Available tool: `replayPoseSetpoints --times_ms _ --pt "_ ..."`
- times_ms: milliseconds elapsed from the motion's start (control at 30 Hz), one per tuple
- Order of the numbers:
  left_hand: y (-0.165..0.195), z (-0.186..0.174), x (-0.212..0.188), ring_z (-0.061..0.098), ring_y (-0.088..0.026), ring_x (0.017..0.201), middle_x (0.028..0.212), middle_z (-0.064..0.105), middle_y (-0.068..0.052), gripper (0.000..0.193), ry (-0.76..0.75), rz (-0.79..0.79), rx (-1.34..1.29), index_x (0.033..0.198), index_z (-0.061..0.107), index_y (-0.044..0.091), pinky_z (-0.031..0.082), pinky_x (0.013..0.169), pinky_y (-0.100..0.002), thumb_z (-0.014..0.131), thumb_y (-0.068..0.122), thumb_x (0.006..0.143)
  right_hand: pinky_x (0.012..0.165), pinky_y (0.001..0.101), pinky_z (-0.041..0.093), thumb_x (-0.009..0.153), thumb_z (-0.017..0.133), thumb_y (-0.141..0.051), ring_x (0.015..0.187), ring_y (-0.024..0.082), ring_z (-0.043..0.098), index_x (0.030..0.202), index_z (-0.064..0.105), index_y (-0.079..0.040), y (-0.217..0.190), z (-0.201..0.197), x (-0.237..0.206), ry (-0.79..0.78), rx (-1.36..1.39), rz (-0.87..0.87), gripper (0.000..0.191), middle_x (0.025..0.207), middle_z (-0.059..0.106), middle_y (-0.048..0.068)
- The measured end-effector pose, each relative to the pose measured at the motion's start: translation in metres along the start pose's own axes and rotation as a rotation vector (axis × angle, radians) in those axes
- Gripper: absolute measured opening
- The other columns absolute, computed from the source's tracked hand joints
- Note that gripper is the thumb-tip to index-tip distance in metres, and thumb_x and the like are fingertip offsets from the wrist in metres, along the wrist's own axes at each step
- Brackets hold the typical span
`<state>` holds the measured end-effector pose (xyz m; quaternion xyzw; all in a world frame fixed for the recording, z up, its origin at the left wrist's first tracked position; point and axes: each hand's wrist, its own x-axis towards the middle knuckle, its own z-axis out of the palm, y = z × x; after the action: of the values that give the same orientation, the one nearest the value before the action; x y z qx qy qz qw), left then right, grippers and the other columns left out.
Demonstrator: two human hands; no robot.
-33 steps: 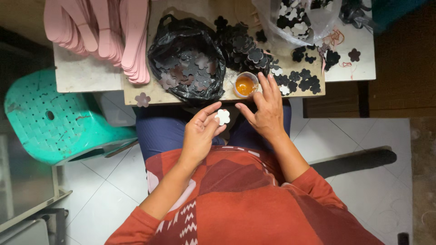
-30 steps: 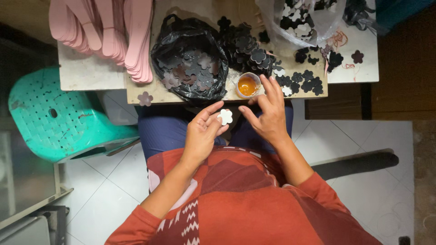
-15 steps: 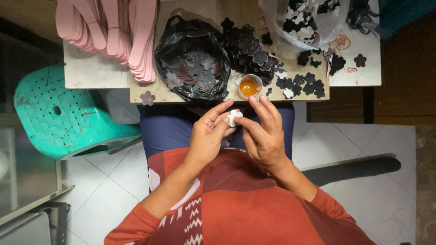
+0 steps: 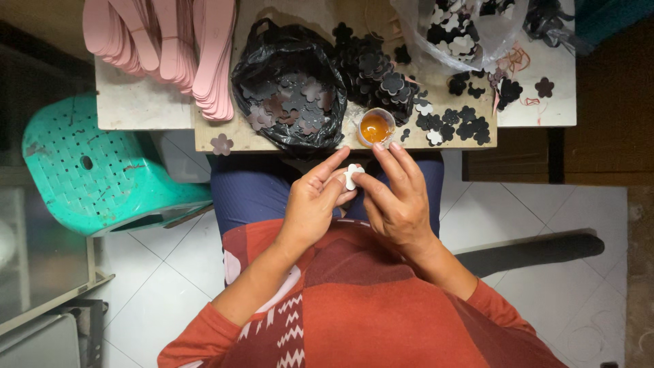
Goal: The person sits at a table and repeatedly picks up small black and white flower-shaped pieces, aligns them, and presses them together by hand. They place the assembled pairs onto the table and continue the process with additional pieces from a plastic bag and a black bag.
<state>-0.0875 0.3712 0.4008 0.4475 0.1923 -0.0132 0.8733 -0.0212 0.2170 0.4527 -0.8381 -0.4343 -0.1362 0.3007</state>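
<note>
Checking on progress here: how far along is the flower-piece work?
Done: dark flower cutouts lie spread by the small cup of amber liquid. In hand: both the left hand and right hand pinch one white flower piece. Left: plenty more pieces fill the black bag.

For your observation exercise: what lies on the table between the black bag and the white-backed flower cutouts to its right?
In the head view, a small cup of amber liquid sits between the black bag and the cutouts.

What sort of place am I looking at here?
Probably a small craft or footwear workshop: stacked pink sole-shaped cutouts, heaps of dark flower cutouts and a small cup of amber glue-like liquid crowd the worktable.
</note>
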Motion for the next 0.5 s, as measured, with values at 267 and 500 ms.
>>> replayPoseSetpoints --times_ms 267,500 --pt "0.06 -0.02 -0.056 0.067 -0.015 0.111 0.129 0.067 -0.011 0.053 0.008 -0.038 0.014 0.156 0.042 0.007 0.058 0.094 -0.032 0.049 0.006 0.104 0.121 0.0474 0.039 0.078 0.061 0.008 0.145 0.039 0.047 0.098 0.071 -0.008 -0.081 -0.031 0.024 -0.028 0.2 0.132 0.027 0.149 0.055 0.019" --pt "0.111 -0.011 -0.071 0.068 -0.018 0.11 0.129 0.068 -0.014 0.055 -0.03 -0.106 0.019 0.156 0.04 0.004 0.061 0.092 -0.034 0.05 0.006 0.102 0.113 0.0368 0.049 0.088 0.06 0.013 0.13 0.028 0.061 0.119 0.067 -0.003 -0.102 -0.071 0.047 0.158 0.46 0.223 0.035 0.134 0.064 0.015"
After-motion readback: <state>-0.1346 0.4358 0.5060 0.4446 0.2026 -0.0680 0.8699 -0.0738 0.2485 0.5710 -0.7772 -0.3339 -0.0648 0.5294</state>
